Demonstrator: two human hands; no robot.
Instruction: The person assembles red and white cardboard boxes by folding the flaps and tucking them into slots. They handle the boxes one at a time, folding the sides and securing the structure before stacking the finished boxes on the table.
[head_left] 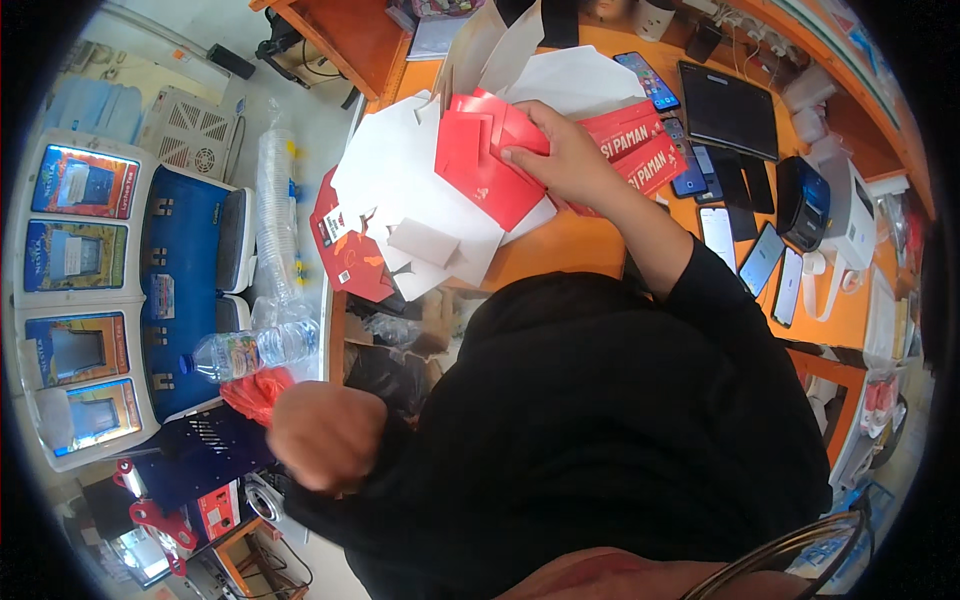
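My right hand [565, 150] grips a glossy red cardboard piece [465, 165] with cut flaps, thumb on its near face. Under and around it on the orange table lie white cardboard sheets [375, 165] with cut edges. A red printed cardboard piece [355, 265] sticks out at their left. More red printed cards [635, 150] lie partly hidden behind my right wrist. My left hand [325, 435] hangs low at the left, away from the table and smeared by motion. Beside it are a red plastic bag [257, 393] and a clear water bottle [255, 350] with a blue cap.
Several phones [765, 258] lie on the table's right side, near a dark tablet [728, 110] and a white-and-black device [845, 210]. A tall stack of clear plastic cups [278, 210] stands at the left, next to a blue-and-white drink dispenser [85, 300].
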